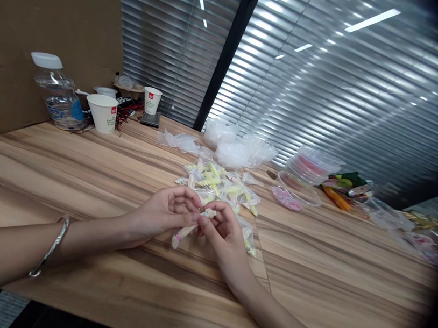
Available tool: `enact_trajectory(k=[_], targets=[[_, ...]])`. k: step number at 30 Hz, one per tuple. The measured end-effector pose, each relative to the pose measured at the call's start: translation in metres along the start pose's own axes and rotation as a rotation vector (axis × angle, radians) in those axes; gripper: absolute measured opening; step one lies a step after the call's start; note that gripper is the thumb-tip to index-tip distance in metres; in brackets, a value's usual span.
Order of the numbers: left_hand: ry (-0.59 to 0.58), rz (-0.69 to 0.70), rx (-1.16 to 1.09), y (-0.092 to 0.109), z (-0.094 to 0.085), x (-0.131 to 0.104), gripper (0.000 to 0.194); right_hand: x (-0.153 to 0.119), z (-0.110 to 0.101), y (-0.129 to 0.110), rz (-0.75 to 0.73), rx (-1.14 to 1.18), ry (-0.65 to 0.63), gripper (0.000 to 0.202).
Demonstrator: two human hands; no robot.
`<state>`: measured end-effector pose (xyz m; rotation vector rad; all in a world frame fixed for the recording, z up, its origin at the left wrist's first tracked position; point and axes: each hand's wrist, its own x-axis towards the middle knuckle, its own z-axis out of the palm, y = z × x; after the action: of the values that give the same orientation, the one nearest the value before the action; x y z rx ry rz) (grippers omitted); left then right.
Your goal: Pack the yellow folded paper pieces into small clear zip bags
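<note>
Between my two hands, above the wooden table (105,278), is a small pale, cream-coloured piece (185,232) with a pink spot near its lower end. My left hand (167,208) pinches it from the left, thumb against fingers. From the other side my right hand (224,229) closes on its upper part with thumb and forefinger. A whitish tip pokes out over the right fingers; what the piece is exactly I cannot make out. Just beyond the hands lie several small clear bags (213,177) with yellow and cream pieces inside.
Clear plastic bags (231,152) are heaped behind the small bags. Paper cups (105,115) and a plastic bottle (59,95) stand at the left by a cardboard panel (49,4). To the right are clear tubs (310,166), a dish of pink bits (287,197) and an orange item (335,198).
</note>
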<state>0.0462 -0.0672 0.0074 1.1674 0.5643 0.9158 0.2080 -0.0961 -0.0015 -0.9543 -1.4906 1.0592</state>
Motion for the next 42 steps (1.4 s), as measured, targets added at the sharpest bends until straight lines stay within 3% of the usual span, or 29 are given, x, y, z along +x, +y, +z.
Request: enact_trajectory(k=[4,9,16,19,24,26,29,34,36,42], targets=[[-0.003,0.013,0.128,-0.001,-0.003,0.004,0.028,0.005,-0.003,0.002,0.010,0.011,0.046,0.017],[-0.163,-0.016,0.309,-0.002,-0.004,0.008,0.024,0.004,-0.009,0.004,-0.029,0.017,0.174,0.018],[-0.192,0.133,0.588,0.015,-0.006,0.005,0.028,0.001,-0.009,0.004,-0.054,-0.094,0.026,0.016],[-0.185,0.184,0.605,0.017,-0.007,0.004,0.027,0.001,-0.011,0.004,-0.087,-0.157,-0.017,0.014],[0.065,-0.025,0.109,0.004,-0.013,0.008,0.023,0.029,-0.015,-0.005,-0.136,-0.325,0.042,0.021],[0.197,-0.022,-0.033,-0.001,-0.018,0.012,0.021,0.054,-0.015,-0.009,-0.215,-0.375,0.101,0.022],[0.385,0.058,-0.129,-0.002,-0.026,0.016,0.022,0.099,-0.008,-0.005,-0.286,-0.462,0.090,0.022],[0.587,0.135,-0.226,-0.004,-0.036,0.019,0.026,0.166,0.021,0.023,-0.263,-0.817,-0.011,0.039],[0.638,0.159,-0.221,-0.005,-0.038,0.020,0.028,0.186,0.037,0.035,-0.239,-0.839,-0.039,0.046],[0.762,0.228,-0.200,-0.010,-0.040,0.022,0.033,0.229,0.081,0.062,-0.125,-0.827,-0.110,0.028]])
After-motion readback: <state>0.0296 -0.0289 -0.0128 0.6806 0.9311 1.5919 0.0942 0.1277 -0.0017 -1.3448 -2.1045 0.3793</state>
